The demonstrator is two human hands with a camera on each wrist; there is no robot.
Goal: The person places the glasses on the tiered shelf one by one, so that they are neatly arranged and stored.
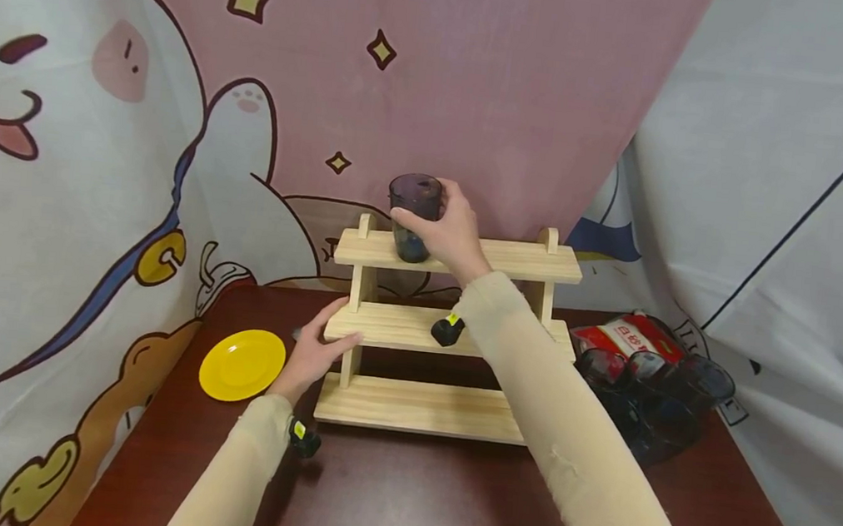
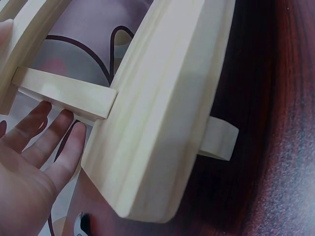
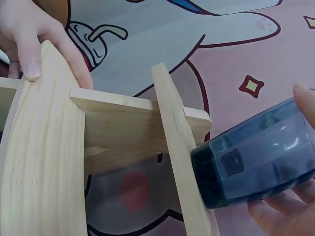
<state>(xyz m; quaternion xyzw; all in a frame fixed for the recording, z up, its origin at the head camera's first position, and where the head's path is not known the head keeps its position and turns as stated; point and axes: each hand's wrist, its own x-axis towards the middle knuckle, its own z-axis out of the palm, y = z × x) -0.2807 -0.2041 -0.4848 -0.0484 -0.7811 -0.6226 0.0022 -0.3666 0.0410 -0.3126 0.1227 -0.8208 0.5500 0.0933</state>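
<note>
At the far left of the brown table (image 1: 401, 495), a yellow plate (image 1: 242, 365) lies flat, just beside the left hand (image 1: 311, 358). That hand grips the left end of the middle board of a three-tier wooden rack (image 1: 394, 323), thumb on the near edge and fingers round toward the far side, close by the upright. Above it, left of centre on the top board, is a dark tinted cup (image 1: 412, 244), roughly upright with its mouth upward. The right hand (image 1: 456, 228) is clamped on the cup: the thumb crosses its near left side while the fingers wrap the far right side, so the cup sits between them with the palm to its right. The grip takes the upper part, leaving the base exposed below the fingers, down at the top board; whether the board bears its full weight I cannot tell. The right sleeve (image 1: 564, 442) passes in front of the rack's right half. Right of the rack lies a red and white packet (image 1: 637, 336), and just near of it stands a cluster of dark tinted cups (image 1: 667, 414), partly hidden by the sleeve.
</note>
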